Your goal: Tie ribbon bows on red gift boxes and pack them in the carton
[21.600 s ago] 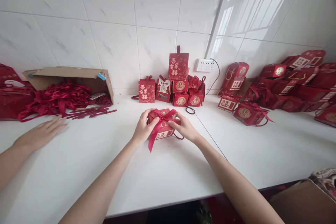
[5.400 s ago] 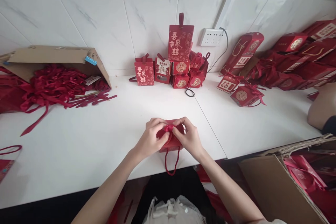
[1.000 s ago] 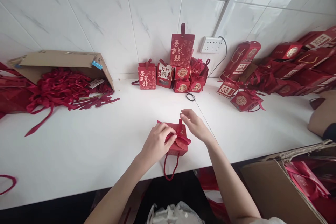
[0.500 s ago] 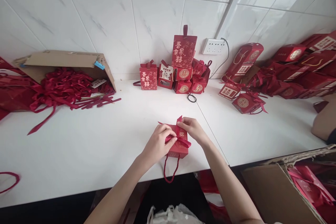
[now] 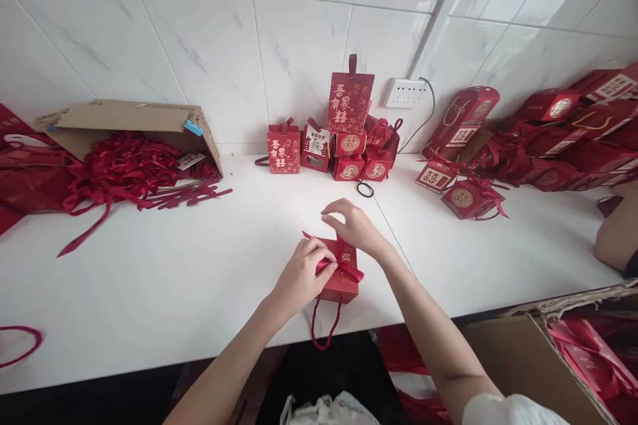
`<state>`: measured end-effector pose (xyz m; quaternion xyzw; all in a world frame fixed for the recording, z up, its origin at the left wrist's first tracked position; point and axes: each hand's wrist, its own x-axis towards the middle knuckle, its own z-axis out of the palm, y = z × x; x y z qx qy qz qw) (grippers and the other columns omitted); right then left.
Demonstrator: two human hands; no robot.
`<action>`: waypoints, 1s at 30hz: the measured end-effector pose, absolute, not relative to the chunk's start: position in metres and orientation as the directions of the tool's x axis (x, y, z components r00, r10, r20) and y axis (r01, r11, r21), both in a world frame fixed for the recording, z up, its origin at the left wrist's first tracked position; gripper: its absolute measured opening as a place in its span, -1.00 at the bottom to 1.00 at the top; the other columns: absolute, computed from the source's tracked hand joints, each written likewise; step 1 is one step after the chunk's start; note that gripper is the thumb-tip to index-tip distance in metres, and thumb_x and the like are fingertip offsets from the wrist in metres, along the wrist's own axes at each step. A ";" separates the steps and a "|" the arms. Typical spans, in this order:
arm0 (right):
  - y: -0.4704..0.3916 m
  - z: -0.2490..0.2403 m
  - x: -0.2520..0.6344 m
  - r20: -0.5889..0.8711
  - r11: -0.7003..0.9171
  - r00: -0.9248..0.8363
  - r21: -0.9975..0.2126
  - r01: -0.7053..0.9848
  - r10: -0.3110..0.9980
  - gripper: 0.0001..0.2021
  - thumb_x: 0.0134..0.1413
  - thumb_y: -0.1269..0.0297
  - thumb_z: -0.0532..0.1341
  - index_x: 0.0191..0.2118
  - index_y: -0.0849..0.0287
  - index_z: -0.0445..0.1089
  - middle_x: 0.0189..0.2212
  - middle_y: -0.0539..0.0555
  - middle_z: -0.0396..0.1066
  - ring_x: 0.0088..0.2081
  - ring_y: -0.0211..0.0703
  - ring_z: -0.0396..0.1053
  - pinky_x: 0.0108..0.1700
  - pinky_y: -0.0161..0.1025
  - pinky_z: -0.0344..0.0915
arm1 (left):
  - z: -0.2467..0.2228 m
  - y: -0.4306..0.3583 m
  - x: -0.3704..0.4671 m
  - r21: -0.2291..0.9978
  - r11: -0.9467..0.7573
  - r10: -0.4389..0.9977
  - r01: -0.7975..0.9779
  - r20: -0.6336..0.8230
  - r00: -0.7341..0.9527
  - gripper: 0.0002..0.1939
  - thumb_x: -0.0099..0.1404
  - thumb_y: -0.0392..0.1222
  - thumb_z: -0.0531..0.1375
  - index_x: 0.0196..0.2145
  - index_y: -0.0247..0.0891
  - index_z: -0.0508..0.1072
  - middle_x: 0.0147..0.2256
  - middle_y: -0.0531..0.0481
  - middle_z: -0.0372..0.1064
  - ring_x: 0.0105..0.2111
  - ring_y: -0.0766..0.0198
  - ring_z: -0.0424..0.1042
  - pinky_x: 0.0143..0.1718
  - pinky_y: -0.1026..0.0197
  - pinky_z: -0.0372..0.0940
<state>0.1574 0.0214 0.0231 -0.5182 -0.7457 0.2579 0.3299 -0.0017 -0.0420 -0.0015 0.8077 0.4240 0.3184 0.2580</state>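
Observation:
A small red box (image 5: 341,289) with gold print lies near the front edge of the white table, its twisted rope handle (image 5: 321,344) hanging toward me over the edge. Across its top runs a shiny red ribbon (image 5: 351,271) gathered in a bow. My left hand (image 5: 308,270) pinches the ribbon at the bow's left side, thumb and fingertips together. Raised just beyond the far side of the box, my right hand (image 5: 353,224) has its thumb and fingers apart with nothing between them.
Finished red boxes (image 5: 349,146) stand against the tiled wall. A cardboard box (image 5: 124,116) spills red ribbons (image 5: 124,169) at the left. More red boxes (image 5: 553,139) are piled right, by a person's arm (image 5: 618,232). An open carton (image 5: 518,358) stands front right.
My right hand has let go of the ribbon end at the box's far side and moved up and left. My left hand keeps its pinch at the bow.

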 end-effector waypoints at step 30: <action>-0.068 0.028 0.181 -0.133 -0.159 0.089 -0.785 0.598 0.987 -0.47 0.14 -0.13 -0.05 -0.64 0.16 0.20 -0.73 -0.04 0.08 -0.65 -0.28 0.05 -0.55 -0.28 -0.01 | 0.007 -0.048 -0.014 0.851 -0.222 0.955 0.477 0.092 0.280 -0.82 0.25 -0.10 0.11 -0.20 -0.17 0.30 -0.27 0.04 0.33 -0.29 0.27 0.34 -0.24 0.22 0.26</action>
